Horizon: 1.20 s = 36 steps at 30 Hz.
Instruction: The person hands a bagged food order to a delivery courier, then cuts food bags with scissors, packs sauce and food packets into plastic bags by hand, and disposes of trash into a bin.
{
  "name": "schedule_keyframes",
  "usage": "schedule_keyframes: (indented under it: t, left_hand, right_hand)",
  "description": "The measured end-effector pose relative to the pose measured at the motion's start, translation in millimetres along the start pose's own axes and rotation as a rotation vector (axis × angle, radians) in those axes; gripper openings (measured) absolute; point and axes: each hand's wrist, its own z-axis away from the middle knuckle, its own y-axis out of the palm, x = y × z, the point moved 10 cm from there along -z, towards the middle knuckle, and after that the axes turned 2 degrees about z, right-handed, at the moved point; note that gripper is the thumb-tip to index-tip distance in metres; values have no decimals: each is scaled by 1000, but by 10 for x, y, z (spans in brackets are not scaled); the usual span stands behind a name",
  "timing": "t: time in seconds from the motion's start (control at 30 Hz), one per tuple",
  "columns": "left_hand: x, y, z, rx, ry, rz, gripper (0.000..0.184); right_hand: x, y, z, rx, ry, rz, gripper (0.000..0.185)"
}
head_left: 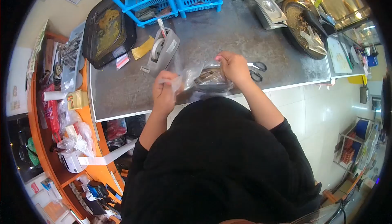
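A clear plastic bag (pixel 208 77) with dark brown contents lies at the front edge of the grey worktop, close to my body. My left hand (pixel 164 90) is closed, pinching the loose clear plastic at the bag's left end. At the bag's right end, my right hand (pixel 233 67) has its fingers curled against the plastic, thumb up. What exactly is inside the bag I cannot make out. Just right of my right hand lie scissors with black handles (pixel 257 76), their blades partly hidden. Beyond my left hand stands a grey tape dispenser (pixel 166 52) with a roll of tape.
A dark tray (pixel 92 56) with yellowish residue and a yellow packet (pixel 143 47) lie on the left. Blue stacked baskets (pixel 153 5) stand at the back. A steel container (pixel 267 9) and a round dark pan (pixel 296 32) are at the right. Orange shelving (pixel 43 142) adjoins the worktop's left side.
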Motion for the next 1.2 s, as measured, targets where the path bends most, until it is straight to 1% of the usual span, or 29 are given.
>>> schedule_keyframes:
  t: [0.07, 0.17, 0.3, 0.4, 0.5, 0.6, 0.63, 0.7, 0.73, 0.8, 0.83, 0.87, 0.93, 1.0, 1.03, 1.1, 1.13, 1.2]
  left_hand:
    - [-87, -127, 128, -48, 22, 62, 19]
    - [-209, -268, 310, -64, 13, 155, 19]
    - [-319, -405, 498, -179, -48, 204, 15]
    - [-353, -513, 580, -212, -68, 230, 17]
    - [-413, -539, 627, -233, -83, 203, 14]
    - [-462, -636, 664, -297, -117, 292, 13]
    - [-486, -648, 651, -314, -104, 270, 13]
    - [-545, -680, 616, -352, -73, 227, 14]
    - [-624, -658, 559, -325, -28, 160, 14]
    - [-760, -591, 415, -277, 54, 23, 15]
    - [-789, -522, 353, -236, 79, 14, 16]
    - [-808, -433, 277, -190, 105, 7, 17]
    - [-818, -253, 137, -117, 156, -15, 19]
    - [-823, -105, 51, -68, 201, -55, 22]
    - [-776, -48, 32, -32, 172, -27, 23]
    - [-679, 50, 2, 45, 112, 28, 26]
    - [-632, 39, 0, 43, 76, 38, 27]
    - [-514, 1, 74, 29, 0, 59, 29]
  right_hand:
    - [-125, 37, -38, -26, 46, -5, 15]
    - [-261, 59, -87, -37, 96, -9, 16]
    - [-398, 76, -87, -41, 132, 13, 17]
    - [-416, 74, -137, -39, 150, 7, 18]
    - [-471, 108, -129, -36, 166, -24, 21]
    - [-513, 128, -147, -28, 187, -35, 23]
    - [-525, 129, -142, -22, 198, -34, 24]
    - [-464, 51, -149, -2, 174, -107, 20]
    - [-426, 15, -159, 12, 161, -146, 18]
    - [-148, -202, -194, -45, -17, -319, 14]
    - [-1, -330, -186, -75, -103, -405, 13]
    - [212, -326, -148, 22, -186, -400, 12]
    - [694, -290, 18, 211, -358, -382, 10]
    - [978, -165, 147, 283, -371, -217, 14]
    - [1040, -100, 187, 317, -376, -137, 16]
    - [724, 23, 87, 208, -274, 57, 19]
    - [565, 47, 28, 150, -225, 155, 21]
    - [431, 140, 26, 283, -139, 215, 30]
